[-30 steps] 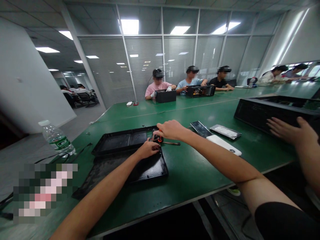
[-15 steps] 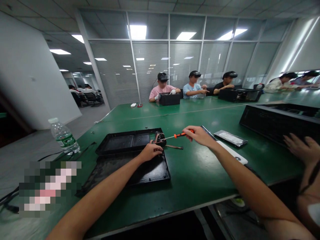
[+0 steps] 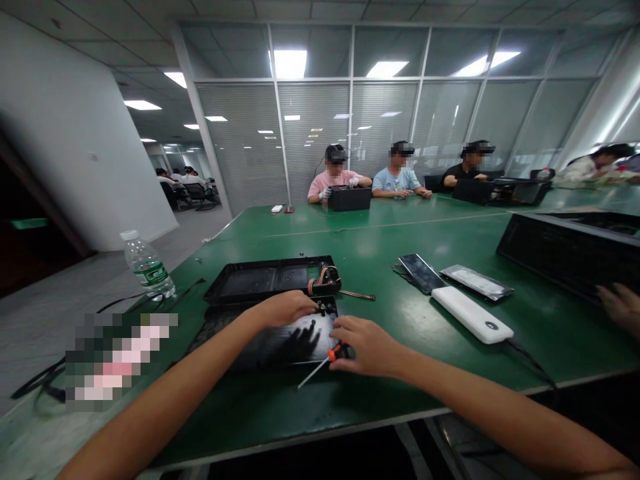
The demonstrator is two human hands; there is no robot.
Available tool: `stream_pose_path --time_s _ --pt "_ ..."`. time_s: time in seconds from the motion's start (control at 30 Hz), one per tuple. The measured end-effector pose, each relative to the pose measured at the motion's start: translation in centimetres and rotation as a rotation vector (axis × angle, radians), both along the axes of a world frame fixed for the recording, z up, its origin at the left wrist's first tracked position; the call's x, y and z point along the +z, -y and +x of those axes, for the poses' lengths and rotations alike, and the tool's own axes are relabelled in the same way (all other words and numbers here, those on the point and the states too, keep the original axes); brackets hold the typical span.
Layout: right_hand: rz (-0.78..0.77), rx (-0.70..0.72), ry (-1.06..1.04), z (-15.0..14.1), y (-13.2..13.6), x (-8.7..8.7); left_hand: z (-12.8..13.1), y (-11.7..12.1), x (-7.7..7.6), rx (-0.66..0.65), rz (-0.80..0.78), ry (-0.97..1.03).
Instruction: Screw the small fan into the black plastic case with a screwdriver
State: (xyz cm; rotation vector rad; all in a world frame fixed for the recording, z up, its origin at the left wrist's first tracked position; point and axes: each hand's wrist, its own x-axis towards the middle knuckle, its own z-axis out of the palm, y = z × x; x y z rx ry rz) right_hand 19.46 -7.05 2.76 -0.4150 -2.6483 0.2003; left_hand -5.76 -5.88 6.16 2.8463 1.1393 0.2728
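Screwdriver point(image 3: 337, 353): one, orange and black, its shaft slanting near and left
Right hand point(image 3: 367, 347): closed around the screwdriver's handle, by the right end of the near panel point(image 3: 280, 348)
Left hand point(image 3: 293, 309): fingers bent together over the near panel's far right part; cannot tell whether they pinch anything
Panels in front: two, both black; the far panel point(image 3: 253, 283) lies just beyond the near one
Wire bundle point(image 3: 328, 279): one, at the far panel's right end, one striped cable point(image 3: 359, 295) reaching right across the green table point(image 3: 390, 417)
Small dark parts point(image 3: 313, 323): at least three on the near panel, near the left fingertips
Right of the hands: one dark phone-like slab point(image 3: 421, 273), one white block point(image 3: 470, 315), one silvery packet point(image 3: 476, 283)
Far right: one large black case point(image 3: 555, 250), one other person's hand point(image 3: 620, 308) near it
Left: one clear bottle point(image 3: 149, 268), green label
Across the table: three people point(image 3: 395, 181) seated along the facing side, two black boxes point(image 3: 350, 198) among them
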Motion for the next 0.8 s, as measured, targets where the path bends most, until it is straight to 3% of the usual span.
stream_pose_path --time_s 0.1,0.2,0.33,0.43,0.53,0.63,0.8 --pt "0.248 0.033 0.161 -0.7 1.0 -1.9 -3.3 -2.1 0.2 0.179 0.091 0.004" --pt "0.344 0.059 0.184 0.3 0.4 -2.8 -5.8 -4.9 -0.8 0.260 0.004 -0.071" --pt "0.356 -0.002 0.120 2.5 -0.5 -2.8 -6.0 -6.8 -2.1 0.245 -0.018 -0.158" --pt "0.340 -0.041 0.113 3.0 -1.4 -2.6 -5.2 -7.2 -1.8 0.290 0.049 -0.249" --pt "0.325 -0.035 0.117 2.3 -3.5 -2.6 -5.0 -7.1 0.2 0.345 0.081 -0.303" --pt "0.327 -0.043 0.137 0.4 -6.9 -2.4 -4.9 -6.1 3.4 0.337 0.111 -0.307" --pt "0.280 -0.174 0.190 -3.5 -12.4 -1.1 -2.8 -0.9 8.4 0.308 0.150 -0.365"
